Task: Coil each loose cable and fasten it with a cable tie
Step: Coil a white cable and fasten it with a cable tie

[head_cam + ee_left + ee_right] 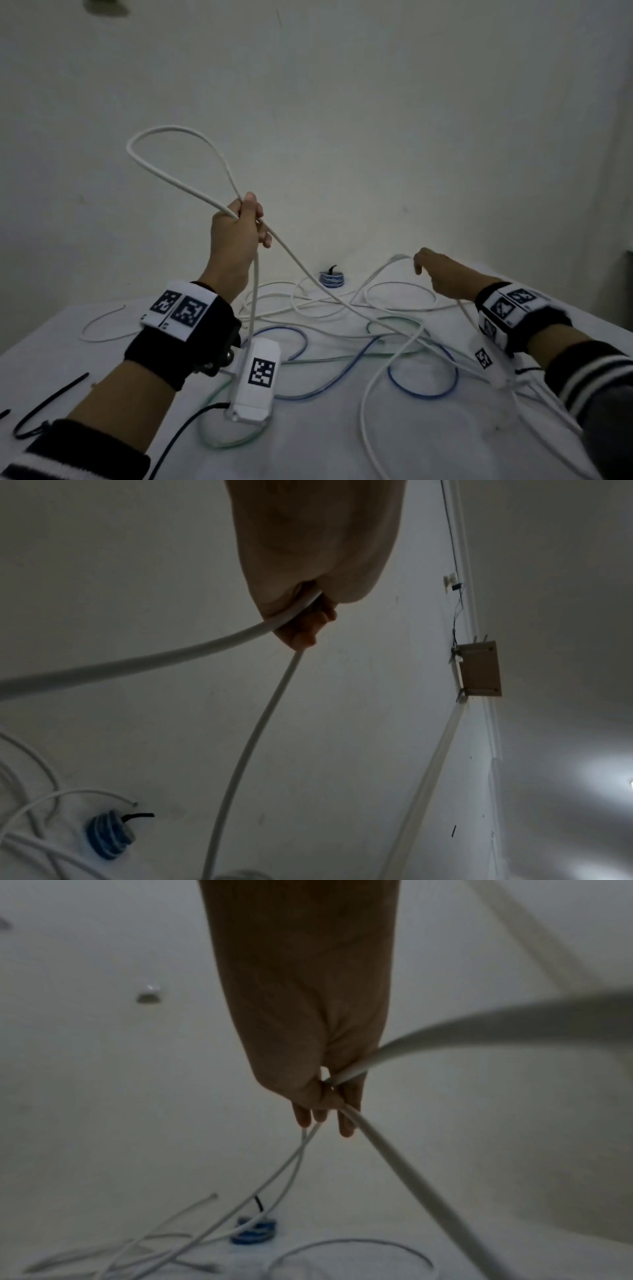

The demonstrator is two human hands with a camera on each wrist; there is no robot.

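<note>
Head view: left hand (239,226) grips a raised loop of white cable (178,137); its slack runs down-right to the right hand (442,274), fingers (346,1123) pinching it above the worktop (342,438).

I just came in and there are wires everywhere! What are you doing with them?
A person is coiling a white cable. The left hand grips it raised, with one loop standing above the fist. The right hand holds more of it, low over the table. Other white, blue and green cables lie tangled there. One blue coil by the wall is already tied.
</note>
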